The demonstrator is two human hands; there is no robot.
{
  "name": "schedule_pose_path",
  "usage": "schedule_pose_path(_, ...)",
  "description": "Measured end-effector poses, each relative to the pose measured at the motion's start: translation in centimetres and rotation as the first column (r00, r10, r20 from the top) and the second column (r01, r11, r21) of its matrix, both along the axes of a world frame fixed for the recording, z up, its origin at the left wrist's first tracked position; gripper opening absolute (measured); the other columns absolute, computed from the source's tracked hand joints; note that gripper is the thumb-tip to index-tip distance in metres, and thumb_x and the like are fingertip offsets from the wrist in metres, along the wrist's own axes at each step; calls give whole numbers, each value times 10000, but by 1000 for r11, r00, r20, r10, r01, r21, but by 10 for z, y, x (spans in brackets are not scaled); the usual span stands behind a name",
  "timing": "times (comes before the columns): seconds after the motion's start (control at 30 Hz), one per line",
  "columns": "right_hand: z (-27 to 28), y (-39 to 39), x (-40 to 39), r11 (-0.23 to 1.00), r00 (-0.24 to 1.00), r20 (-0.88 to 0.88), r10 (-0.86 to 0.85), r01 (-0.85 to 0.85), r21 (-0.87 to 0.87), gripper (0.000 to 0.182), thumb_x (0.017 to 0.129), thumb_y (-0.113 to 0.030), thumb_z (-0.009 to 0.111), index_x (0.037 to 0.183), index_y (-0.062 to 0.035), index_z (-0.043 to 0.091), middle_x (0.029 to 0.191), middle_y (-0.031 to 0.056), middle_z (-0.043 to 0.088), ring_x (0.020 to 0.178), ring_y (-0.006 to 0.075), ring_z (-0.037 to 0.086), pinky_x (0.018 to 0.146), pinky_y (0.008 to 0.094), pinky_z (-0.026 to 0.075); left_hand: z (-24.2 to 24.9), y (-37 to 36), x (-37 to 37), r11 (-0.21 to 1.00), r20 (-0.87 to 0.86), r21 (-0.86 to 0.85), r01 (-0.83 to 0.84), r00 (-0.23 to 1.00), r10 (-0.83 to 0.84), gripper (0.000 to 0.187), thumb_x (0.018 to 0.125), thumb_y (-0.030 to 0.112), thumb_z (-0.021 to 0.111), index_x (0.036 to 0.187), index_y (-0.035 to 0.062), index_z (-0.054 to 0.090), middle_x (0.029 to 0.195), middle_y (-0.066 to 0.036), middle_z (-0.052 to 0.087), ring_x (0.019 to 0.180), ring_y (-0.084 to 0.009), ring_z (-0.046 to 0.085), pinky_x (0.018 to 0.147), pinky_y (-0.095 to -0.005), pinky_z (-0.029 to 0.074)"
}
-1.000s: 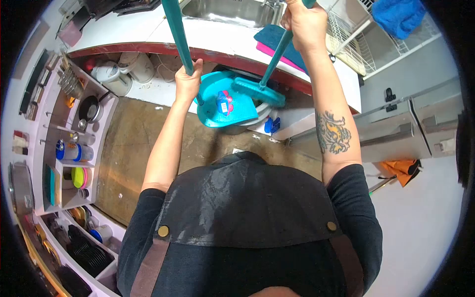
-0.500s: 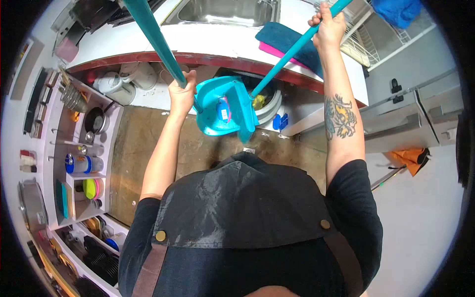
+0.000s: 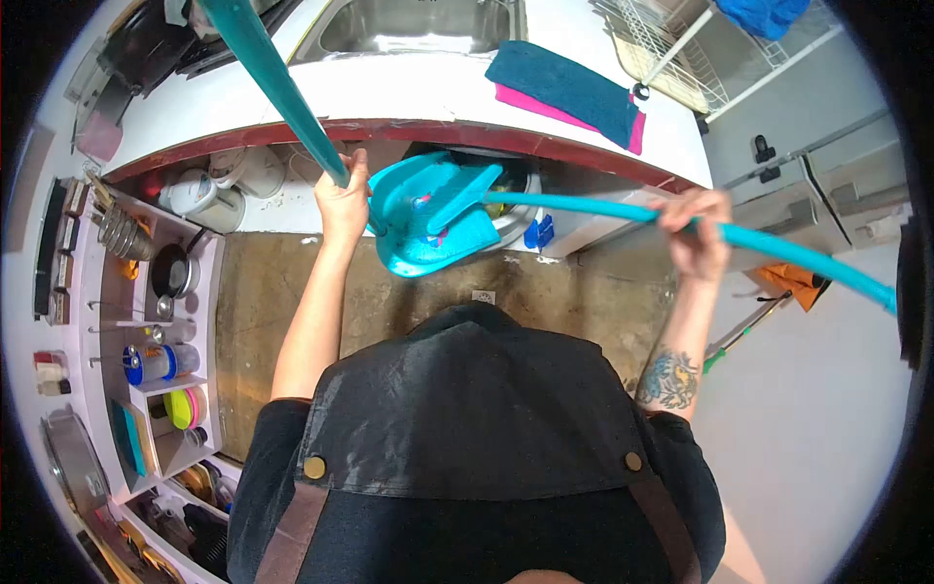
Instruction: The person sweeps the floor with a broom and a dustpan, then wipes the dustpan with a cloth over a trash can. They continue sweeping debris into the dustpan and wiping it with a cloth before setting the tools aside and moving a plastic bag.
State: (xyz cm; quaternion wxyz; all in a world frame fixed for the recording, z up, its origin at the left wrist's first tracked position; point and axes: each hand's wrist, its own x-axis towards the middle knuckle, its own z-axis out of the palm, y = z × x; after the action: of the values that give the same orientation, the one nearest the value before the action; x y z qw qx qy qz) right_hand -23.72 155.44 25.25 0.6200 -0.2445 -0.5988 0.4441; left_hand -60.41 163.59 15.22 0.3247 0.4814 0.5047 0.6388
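The left hand [image 3: 342, 200] is closed in a full grip around the teal dustpan handle [image 3: 277, 83], which rises from the hand toward the upper left. Directly to the right of this hand, touching the lower end of the handle, sits the turquoise dustpan [image 3: 413, 238], tilted with its open face toward the camera. Small coloured debris appears to lie in the pan, but the view is too coarse to identify it.

The right hand [image 3: 696, 229] is wrapped around the teal broom handle [image 3: 778, 248], fingers curled over the top. The handle runs nearly level: to the right of the hand it extends toward the frame edge; to the left it reaches the broom head [image 3: 462, 195], which rests against the dustpan. The two hands are well apart.

Behind the dustpan, beyond both hands, a bin [image 3: 516, 200] stands under the white counter [image 3: 409, 88]. On the counter above lies a folded blue towel [image 3: 564, 88]. Left of the left hand, open shelves [image 3: 146, 292] hold kitchenware.
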Motion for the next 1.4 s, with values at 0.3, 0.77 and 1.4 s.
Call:
schedule_pose_path(0.3,-19,-26,-75,981,996,89,20,-37,192,309,772,-300,543,599,-64,446,503,11,402,472,137,363,568,310,335,7,3,23,999,7,-46,-29,1000,30,268,795,186,550,588,64,432,485,31,390,437,-46,377,397,-205,310)
schedule_pose_path(0.77,-23,-29,-78,908,989,-20,-147,143,394,249,793,-199,520,607,-53,441,493,20,388,446,143,333,490,307,295,17,10,24,999,-106,-45,1,994,-6,209,796,206,548,743,5,533,538,21,425,478,-48,369,423,-224,310)
schedule_pose_path(1.4,-56,-10,-84,891,948,201,-247,140,433,183,750,-61,536,600,-1,450,543,71,442,485,183,412,464,302,342,24,17,21,996,-139,-90,6,990,-18,169,794,169,541,806,1,560,622,1,509,569,-53,419,509,-229,366)
